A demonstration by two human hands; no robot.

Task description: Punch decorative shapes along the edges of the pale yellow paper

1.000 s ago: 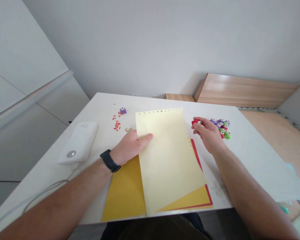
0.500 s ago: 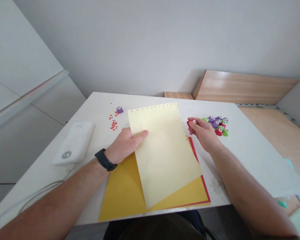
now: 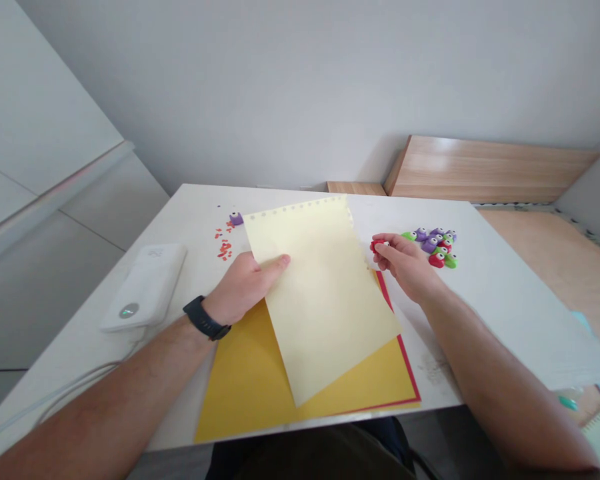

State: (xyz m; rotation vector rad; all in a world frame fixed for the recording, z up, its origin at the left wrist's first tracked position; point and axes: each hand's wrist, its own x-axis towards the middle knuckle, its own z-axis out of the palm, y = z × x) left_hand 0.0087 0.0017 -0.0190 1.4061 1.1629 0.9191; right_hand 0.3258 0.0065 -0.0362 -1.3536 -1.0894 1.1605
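My left hand [image 3: 243, 283], with a dark watch [image 3: 206, 319] on its wrist, grips the left edge of a pale yellow sheet of paper [image 3: 325, 287], thumb on top. The sheet is tilted, with a row of holes along its top edge and small notches on its upper right edge. To the right of the sheet, my right hand [image 3: 405, 261] pinches a small red paper punch [image 3: 377, 246] with a white eye, apart from the paper. Beneath the sheet lie yellow paper [image 3: 245, 373] and a red sheet [image 3: 409, 367].
Several purple, red and green punches [image 3: 434, 245] cluster on the white table [image 3: 500, 300] at right. A purple punch [image 3: 236, 219] and red paper bits [image 3: 225, 250] lie at left. A white power bank [image 3: 147, 283] with a cable [image 3: 93, 373] sits further left.
My left hand has shifted the pale yellow sheet slightly left and up. My right hand has moved slightly left, and the red punch has turned a little in its fingers.
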